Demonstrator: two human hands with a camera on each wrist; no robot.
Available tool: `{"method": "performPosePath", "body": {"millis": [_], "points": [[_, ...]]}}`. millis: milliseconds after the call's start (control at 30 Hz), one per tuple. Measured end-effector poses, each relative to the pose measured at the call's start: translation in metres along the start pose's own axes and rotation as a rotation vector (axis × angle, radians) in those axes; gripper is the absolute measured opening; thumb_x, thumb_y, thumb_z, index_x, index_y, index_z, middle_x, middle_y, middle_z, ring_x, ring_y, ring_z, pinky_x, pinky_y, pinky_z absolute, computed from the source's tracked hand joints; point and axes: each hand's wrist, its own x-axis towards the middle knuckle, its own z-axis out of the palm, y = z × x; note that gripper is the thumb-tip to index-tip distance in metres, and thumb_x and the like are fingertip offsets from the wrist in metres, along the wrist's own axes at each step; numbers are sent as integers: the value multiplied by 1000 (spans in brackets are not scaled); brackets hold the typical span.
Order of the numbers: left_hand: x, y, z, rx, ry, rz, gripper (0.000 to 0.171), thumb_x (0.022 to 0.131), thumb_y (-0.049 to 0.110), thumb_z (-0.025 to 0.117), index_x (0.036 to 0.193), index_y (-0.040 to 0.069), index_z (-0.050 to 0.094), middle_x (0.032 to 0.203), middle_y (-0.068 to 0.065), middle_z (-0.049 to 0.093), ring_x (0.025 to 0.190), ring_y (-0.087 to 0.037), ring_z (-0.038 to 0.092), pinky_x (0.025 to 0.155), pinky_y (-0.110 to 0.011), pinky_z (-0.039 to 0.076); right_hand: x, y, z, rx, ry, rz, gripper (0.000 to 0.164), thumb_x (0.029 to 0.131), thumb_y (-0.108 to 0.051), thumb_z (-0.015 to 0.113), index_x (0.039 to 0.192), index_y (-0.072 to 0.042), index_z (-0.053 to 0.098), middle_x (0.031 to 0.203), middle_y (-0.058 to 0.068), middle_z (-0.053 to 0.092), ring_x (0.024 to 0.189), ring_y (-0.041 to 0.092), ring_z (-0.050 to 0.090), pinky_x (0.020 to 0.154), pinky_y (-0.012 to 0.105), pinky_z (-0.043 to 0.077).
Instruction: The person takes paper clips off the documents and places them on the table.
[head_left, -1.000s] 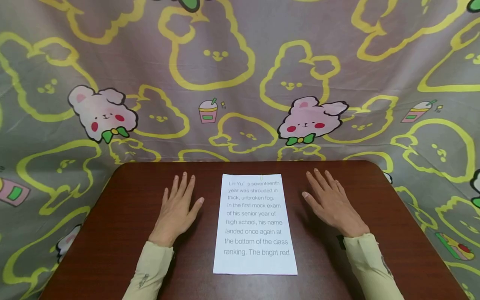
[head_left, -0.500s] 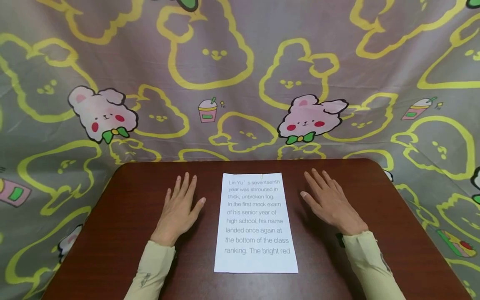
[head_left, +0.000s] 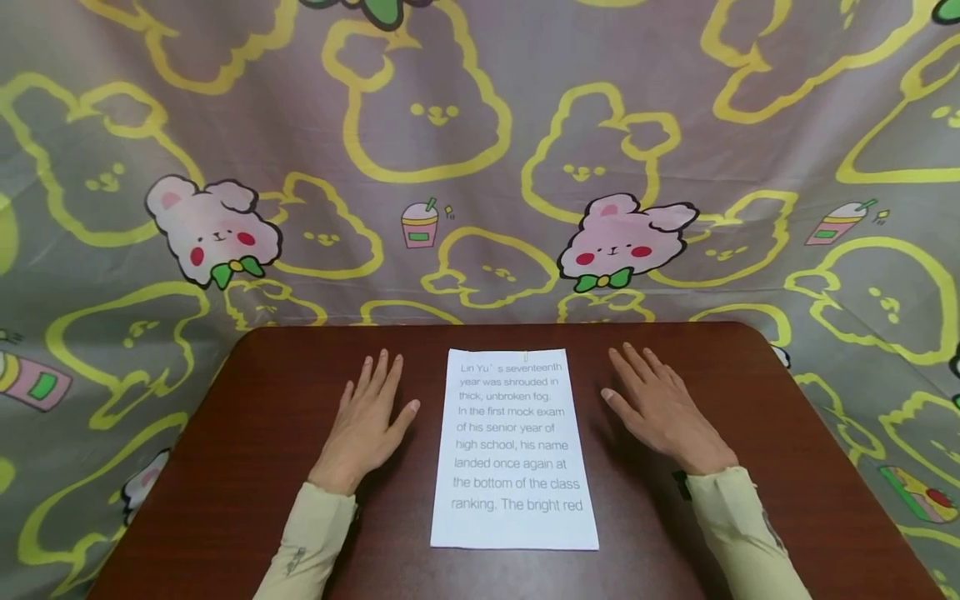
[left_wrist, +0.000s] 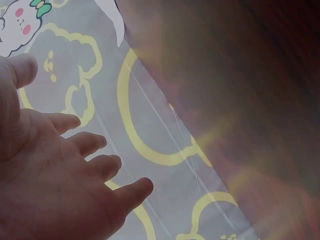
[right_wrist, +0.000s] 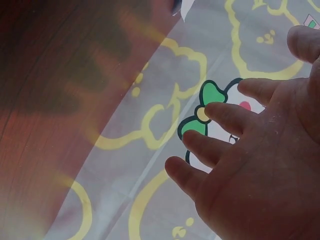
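Note:
A white stack of printed paper [head_left: 516,525] lies on the table between my hands, large grey English text on its top sheet and a small clip at its top edge. To its left is my left hand [head_left: 365,429], palm down over the table, fingers spread and holding nothing. My right hand [head_left: 667,417] is on the paper's other side, also palm down with straight fingers and nothing in it. Both wrist views show the palms and outstretched fingers of the left hand [left_wrist: 65,170] and right hand [right_wrist: 250,150], apart from any object.
The dark brown wooden table [head_left: 225,467] has rounded far corners. Right behind its far edge hangs a grey-pink curtain [head_left: 480,200] with yellow bear outlines and white rabbit heads. Light-coloured sleeves [head_left: 307,533] cover both forearms.
My left hand has shifted slightly right, closer to the paper. The right hand stays nearly where it was, and the paper lies in place; the head view has moved a little.

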Motion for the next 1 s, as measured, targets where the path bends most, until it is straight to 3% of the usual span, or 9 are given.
{"method": "performPosePath", "body": {"millis": [467,733,1000], "points": [[0,1,5,8,-26,1,79,107,45,55,168,12,17,176,-16,10,163,-42,9,126,-70,17,3,-3,6,-28,4,-48,74,104,-41,59,163,-6,30,169,26,28,155,53,25,122,71,24],[3,3,8,18,-10,18,80,106,44,57,167,10,19,175,-19,16,162,-43,15,124,-70,22,8,-4,7,-29,-1,-66,75,104,-40,60,163,-4,31,169,27,28,154,52,27,123,69,25],[2,5,15,27,-46,22,79,106,44,57,167,9,20,174,-20,17,161,-43,16,124,-69,24,4,-6,15,-40,16,-97,72,104,-38,61,161,-2,35,166,28,35,151,52,34,121,68,31]]}}
